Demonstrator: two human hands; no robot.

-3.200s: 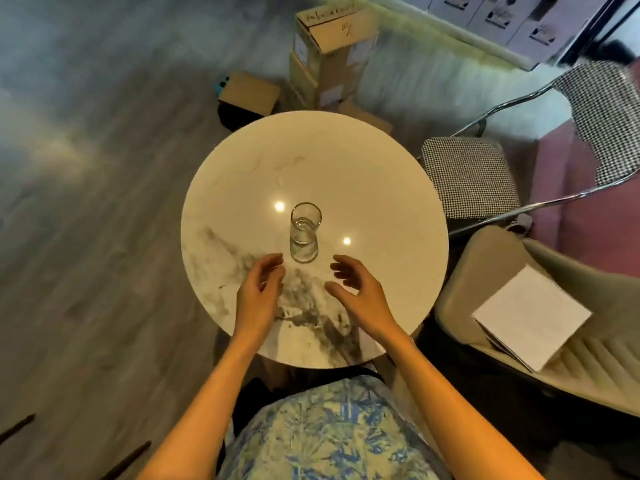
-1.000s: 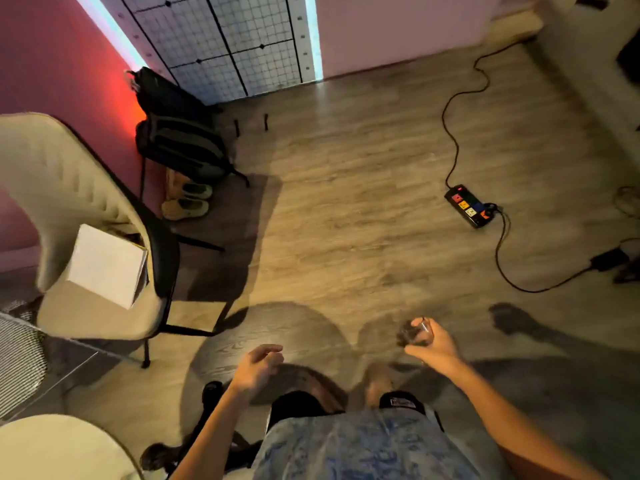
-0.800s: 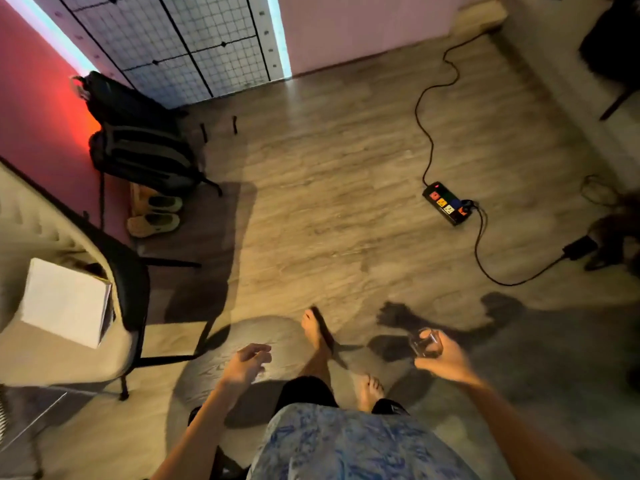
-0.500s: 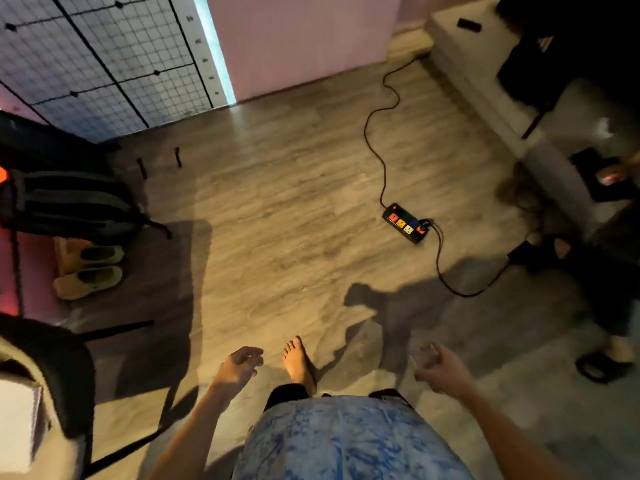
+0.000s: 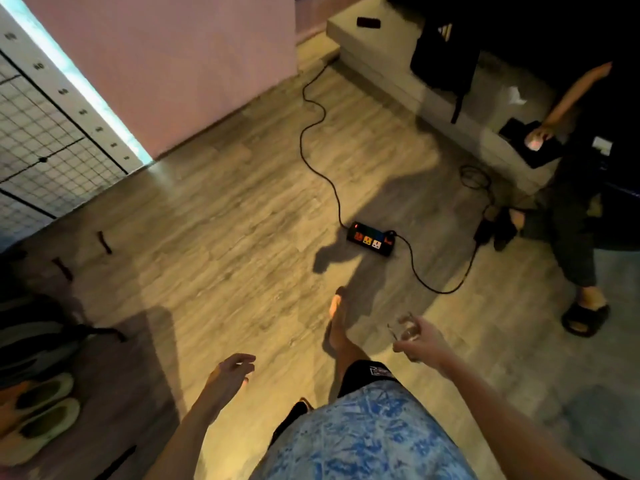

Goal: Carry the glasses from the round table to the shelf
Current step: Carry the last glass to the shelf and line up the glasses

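No shelf or round table in view, so we can't say which way the drop-off lies; wood floor (image 5: 225, 237) with a power strip (image 5: 370, 238) ahead. Right hand (image 5: 420, 341), arm extended forward, is wrapped round the glass (image 5: 405, 329), roughly upright. Left hand (image 5: 230, 372) hangs loose, fingers spread, empty

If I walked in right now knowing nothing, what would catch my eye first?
Probably the clear glass held in the right hand, low and right of centre, while the left hand hangs empty. Next, the black power strip with coloured sockets on the wooden floor, its cable snaking toward the wall. At the far right stands another person in dark clothes.
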